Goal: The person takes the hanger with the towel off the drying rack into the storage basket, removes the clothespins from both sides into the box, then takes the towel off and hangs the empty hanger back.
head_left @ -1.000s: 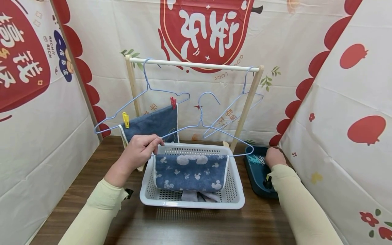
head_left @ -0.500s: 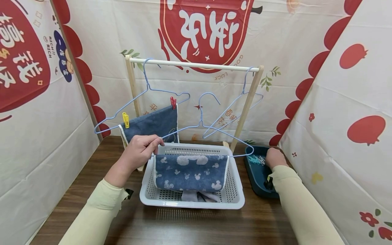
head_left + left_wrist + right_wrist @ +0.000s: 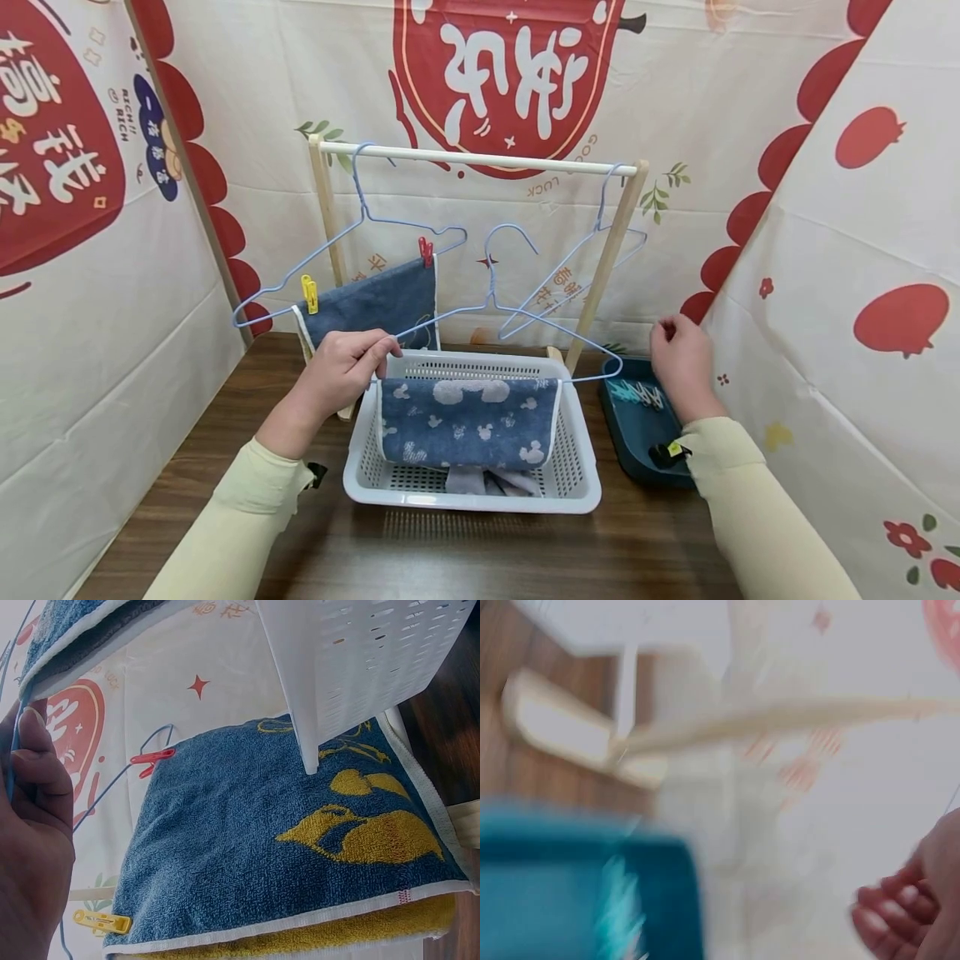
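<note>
My left hand (image 3: pixel 341 371) grips the left end of a blue wire clothes hanger (image 3: pixel 492 283). Over its lower bar is draped a blue towel (image 3: pixel 468 433) with pale mouse-head shapes, above a white basket (image 3: pixel 420 500). In the left wrist view the fingers curl round the hanger wire beside the towel's white edge. At the right, my right hand (image 3: pixel 684 362) is above a dark teal tray (image 3: pixel 626 442) with several clothespins (image 3: pixel 637 393) in it. Its fingers look curled in the right wrist view; whether they hold anything is hidden.
Behind the basket stands a wooden rack (image 3: pixel 480 158). On it hangs another hanger (image 3: pixel 362 208) with a blue towel (image 3: pixel 375 296) held by a yellow clothespin (image 3: pixel 310 294) and a red clothespin (image 3: pixel 426 252). A bare hanger (image 3: pixel 600 225) hangs at the right. Grey cloth (image 3: pixel 487 481) lies in the basket.
My right hand has risen out of the teal tray, uncovering more clothespins there. The left hand, hanger and towel have stayed in place.
</note>
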`<state>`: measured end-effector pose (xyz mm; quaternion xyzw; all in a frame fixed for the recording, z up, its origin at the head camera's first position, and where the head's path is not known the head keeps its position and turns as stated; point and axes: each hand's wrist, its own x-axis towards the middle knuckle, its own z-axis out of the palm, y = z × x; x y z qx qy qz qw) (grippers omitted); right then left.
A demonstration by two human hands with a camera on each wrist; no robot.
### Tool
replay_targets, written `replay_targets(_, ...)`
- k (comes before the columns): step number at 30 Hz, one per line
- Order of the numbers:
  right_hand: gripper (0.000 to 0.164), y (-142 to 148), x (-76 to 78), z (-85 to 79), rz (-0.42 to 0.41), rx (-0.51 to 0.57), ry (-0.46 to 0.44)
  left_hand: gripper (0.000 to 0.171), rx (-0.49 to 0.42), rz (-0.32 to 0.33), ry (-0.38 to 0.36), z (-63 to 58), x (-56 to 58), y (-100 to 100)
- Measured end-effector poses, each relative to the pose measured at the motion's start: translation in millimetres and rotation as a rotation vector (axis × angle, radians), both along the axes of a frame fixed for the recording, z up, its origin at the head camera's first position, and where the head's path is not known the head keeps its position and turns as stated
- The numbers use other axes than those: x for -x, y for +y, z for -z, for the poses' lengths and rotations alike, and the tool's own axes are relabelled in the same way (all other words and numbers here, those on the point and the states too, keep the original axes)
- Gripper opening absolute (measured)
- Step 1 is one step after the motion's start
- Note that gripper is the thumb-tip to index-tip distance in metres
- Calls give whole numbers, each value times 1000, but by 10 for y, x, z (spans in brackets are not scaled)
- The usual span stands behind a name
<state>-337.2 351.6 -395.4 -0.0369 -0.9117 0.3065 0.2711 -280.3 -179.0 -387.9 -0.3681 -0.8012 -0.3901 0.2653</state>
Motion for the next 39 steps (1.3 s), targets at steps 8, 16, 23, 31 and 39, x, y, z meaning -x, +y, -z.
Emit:
replay_targets(8,24,-764,-477,-425,-150,94,522,22,-7,-10,-17,4,5,7)
replay_targets(16,15,-1279,-756,-516,-524,-62,706,23,-1,-9,-14,-2,14,14)
replay_targets(23,16,-1680,-834,-352,-738,-287,391,23,-1,-17,-20,-18,-6,11)
replay_targets(31,30,-1961,-856,-180,-760,-461,188,22,-3,-13,-25,-23,-25,13)
replay_targets(39,21,-2047,-822,-97,-768,-469,151,23,-5,-12,-21,-19,-31,10)
